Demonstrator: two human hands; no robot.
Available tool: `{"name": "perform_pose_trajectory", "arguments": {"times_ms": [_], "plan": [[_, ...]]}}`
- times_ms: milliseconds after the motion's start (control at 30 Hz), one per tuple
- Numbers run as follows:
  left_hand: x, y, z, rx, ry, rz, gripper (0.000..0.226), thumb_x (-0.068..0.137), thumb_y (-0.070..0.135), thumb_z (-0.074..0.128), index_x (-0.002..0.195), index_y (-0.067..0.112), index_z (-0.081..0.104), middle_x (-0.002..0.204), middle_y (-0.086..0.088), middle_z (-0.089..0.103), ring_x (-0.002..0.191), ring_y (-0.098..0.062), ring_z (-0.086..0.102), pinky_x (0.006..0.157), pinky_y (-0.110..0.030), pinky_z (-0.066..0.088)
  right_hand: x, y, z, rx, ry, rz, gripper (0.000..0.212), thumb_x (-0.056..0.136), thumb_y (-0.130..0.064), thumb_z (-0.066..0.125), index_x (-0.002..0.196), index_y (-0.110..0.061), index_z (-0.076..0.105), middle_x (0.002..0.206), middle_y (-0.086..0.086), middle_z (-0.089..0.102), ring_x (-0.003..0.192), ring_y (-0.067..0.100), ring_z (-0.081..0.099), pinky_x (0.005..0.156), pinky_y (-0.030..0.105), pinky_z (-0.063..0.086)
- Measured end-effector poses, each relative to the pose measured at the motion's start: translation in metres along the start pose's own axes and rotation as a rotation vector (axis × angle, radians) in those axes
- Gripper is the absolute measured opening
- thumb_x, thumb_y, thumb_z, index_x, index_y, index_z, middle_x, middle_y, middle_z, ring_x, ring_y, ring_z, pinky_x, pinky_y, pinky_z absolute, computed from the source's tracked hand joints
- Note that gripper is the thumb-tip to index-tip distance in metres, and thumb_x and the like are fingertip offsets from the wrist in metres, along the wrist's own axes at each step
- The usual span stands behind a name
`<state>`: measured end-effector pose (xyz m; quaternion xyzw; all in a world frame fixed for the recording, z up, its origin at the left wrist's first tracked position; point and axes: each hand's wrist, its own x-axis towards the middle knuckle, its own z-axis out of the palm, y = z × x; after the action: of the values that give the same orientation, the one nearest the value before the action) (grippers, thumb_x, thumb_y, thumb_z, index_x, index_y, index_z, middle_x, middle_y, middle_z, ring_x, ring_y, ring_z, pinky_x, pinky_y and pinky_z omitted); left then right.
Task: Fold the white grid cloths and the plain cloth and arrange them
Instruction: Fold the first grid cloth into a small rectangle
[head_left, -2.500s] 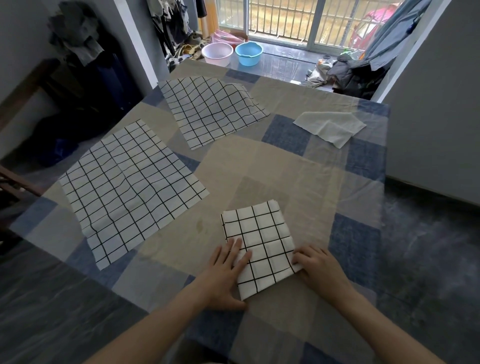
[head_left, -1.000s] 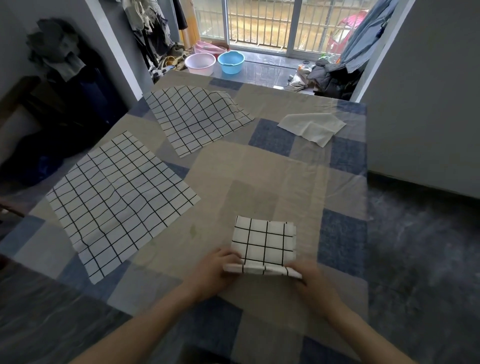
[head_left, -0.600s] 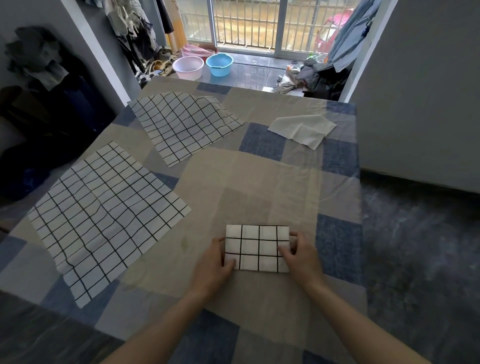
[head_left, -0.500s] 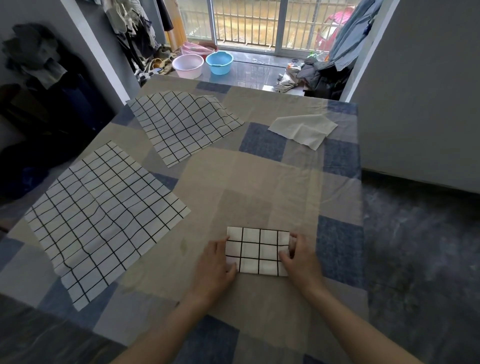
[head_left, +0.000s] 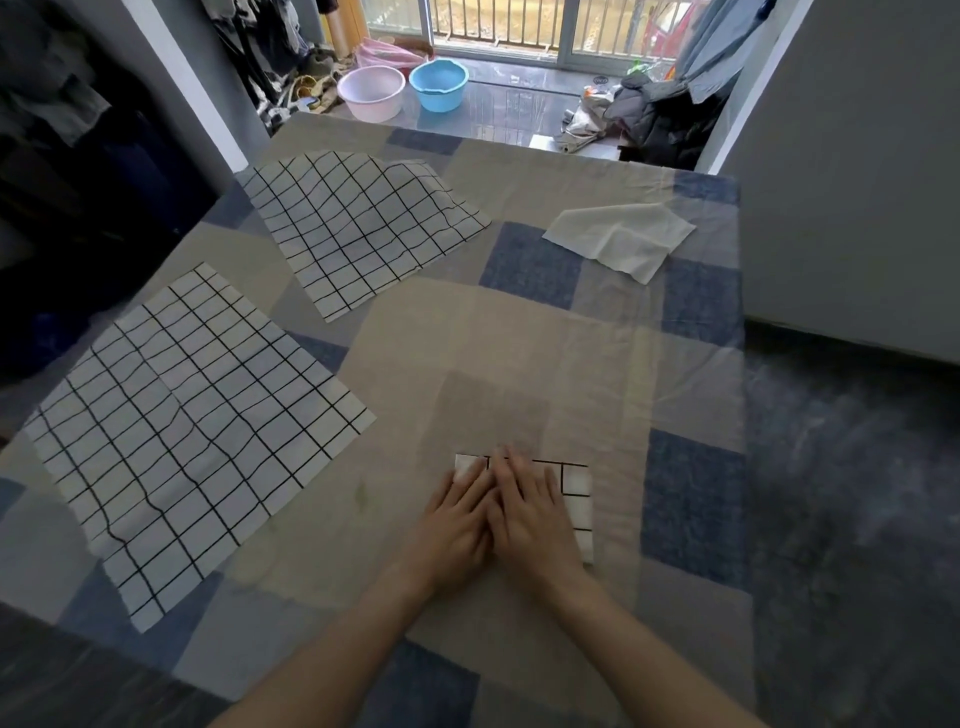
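Observation:
A small folded white grid cloth lies near the table's front edge, mostly covered by my hands. My left hand and my right hand lie side by side on it, fingers straight, pressing it flat. A large unfolded grid cloth lies spread at the left. A second unfolded grid cloth, a little rumpled, lies at the back left. The plain white cloth lies loosely folded at the back right.
The table wears a blue and beige patchwork cover. Beyond its far edge stand a pink basin and a blue basin on the floor. Clothes are piled at the back right. The table's right edge drops to dark floor.
The folded cloth was folded in half once more into a narrow rectangle. My hands then moved from its two sides onto its top, close together, pressing it.

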<state>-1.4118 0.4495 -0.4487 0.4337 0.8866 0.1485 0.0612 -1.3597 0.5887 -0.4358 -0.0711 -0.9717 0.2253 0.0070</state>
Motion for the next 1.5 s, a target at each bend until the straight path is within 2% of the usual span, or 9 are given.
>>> {"name": "perform_pose_trajectory", "arguments": {"times_ms": [367,567,767,867,1033,1133,1267,1433,1500], "plan": [[0.003,-0.023,-0.016,0.057,-0.249,-0.176,0.099,0.078,0.081,0.036,0.154,0.032,-0.004,0.16,0.009,-0.016,0.147,-0.013,-0.018,0.117,-0.042,-0.011,-0.018,0.065,-0.016,-0.206,-0.023,0.111,0.065,0.092,-0.049,0.032,0.15,-0.02,0.031,0.157,-0.001,0.029,0.145,0.014,0.019,0.116,0.043,0.01],[0.026,-0.017,-0.04,-0.153,-0.131,-0.331,0.07,0.082,0.037,0.062,0.145,0.028,0.033,0.138,0.006,0.043,0.128,-0.02,0.037,0.108,-0.036,0.03,0.001,0.048,-0.043,-0.214,-0.085,0.203,0.065,0.074,-0.044,0.052,0.133,-0.017,0.047,0.145,0.007,0.041,0.132,0.027,0.035,0.113,0.053,0.024],[0.043,-0.015,-0.055,-0.284,-0.17,-0.45,0.024,0.077,0.017,0.066,0.1,0.021,0.072,0.101,-0.004,0.058,0.1,-0.025,0.057,0.084,-0.034,0.047,0.032,0.011,-0.077,-0.116,-0.3,-0.04,0.07,0.077,-0.038,0.065,0.138,-0.022,0.033,0.136,0.001,0.042,0.127,0.029,0.039,0.111,0.045,0.024],[0.038,-0.006,-0.072,-0.455,-0.178,-0.23,0.015,0.077,0.004,0.069,0.084,0.017,0.071,0.097,-0.005,0.055,0.092,-0.017,0.058,0.081,-0.029,0.048,0.044,0.003,-0.077,-0.155,-0.457,-0.116,0.07,0.078,-0.039,0.068,0.139,-0.027,0.037,0.137,0.001,0.048,0.127,0.026,0.045,0.112,0.05,0.026],[0.026,0.009,-0.102,-0.535,-0.057,-0.123,0.021,0.082,0.005,0.069,0.089,0.025,0.067,0.093,0.012,0.055,0.084,0.008,0.054,0.07,-0.007,0.037,0.039,0.004,-0.091,-0.066,-0.546,-0.11,0.023,0.083,-0.023,0.062,0.106,-0.02,0.064,0.103,0.003,0.066,0.096,0.025,0.061,0.073,0.033,0.044],[0.016,0.013,-0.097,-0.515,0.094,-0.332,0.043,0.077,0.028,0.078,0.116,0.023,0.059,0.107,0.012,0.05,0.1,0.004,0.046,0.091,-0.019,0.039,0.02,0.013,-0.1,0.197,-0.434,-0.047,0.009,0.083,-0.015,0.061,0.088,-0.017,0.067,0.084,-0.002,0.066,0.08,0.014,0.061,0.07,0.028,0.046],[-0.003,0.021,-0.069,-0.514,-0.019,-0.789,0.094,0.05,0.076,0.067,0.122,0.018,0.052,0.117,0.002,0.053,0.112,-0.018,0.05,0.098,-0.038,0.044,-0.02,0.025,-0.114,0.478,-0.307,0.11,0.033,0.086,-0.01,0.063,0.073,-0.04,0.056,0.081,-0.013,0.061,0.076,-0.003,0.057,0.063,0.01,0.039],[-0.018,0.055,-0.053,-0.892,-0.035,-0.913,0.036,0.076,0.039,0.08,0.1,0.025,0.057,0.096,0.005,0.066,0.083,-0.003,0.06,0.062,-0.018,0.046,-0.044,0.039,-0.098,0.484,-0.257,0.166,0.006,0.083,-0.022,0.064,0.081,-0.018,0.068,0.084,0.0,0.069,0.083,0.015,0.064,0.078,0.034,0.052],[-0.017,0.063,-0.052,-1.046,0.001,-0.884,0.024,0.078,0.031,0.08,0.096,0.026,0.065,0.088,0.008,0.07,0.079,-0.003,0.064,0.065,-0.02,0.051,-0.042,0.035,-0.096,0.436,-0.24,0.13,0.013,0.083,-0.024,0.062,0.077,-0.013,0.064,0.074,-0.001,0.063,0.074,0.016,0.058,0.07,0.035,0.047]]}}
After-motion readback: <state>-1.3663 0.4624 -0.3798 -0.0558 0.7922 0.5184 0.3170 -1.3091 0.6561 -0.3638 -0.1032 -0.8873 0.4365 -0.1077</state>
